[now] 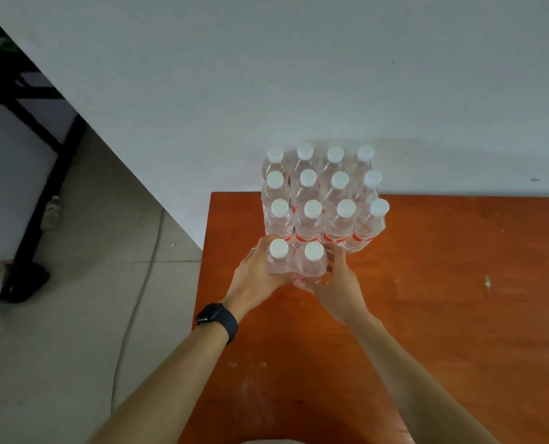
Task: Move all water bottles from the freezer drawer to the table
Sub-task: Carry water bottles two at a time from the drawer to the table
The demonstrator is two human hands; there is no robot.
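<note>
Left hand gripping clear plastic white-capped water bottle, right hand gripping twin bottle. Both setting pair upright against twelve-bottle block on orange wooden table, seemingly keeping rows tight.

The orange-brown worktop carried twelve white-capped water bottles at its far left corner, upright in a tight block, three rows of four. Just in front of the block's left end a pair of bottles touched each other, the fingers of my left hand and right hand round them. A pale speck lay well to the right.
</note>
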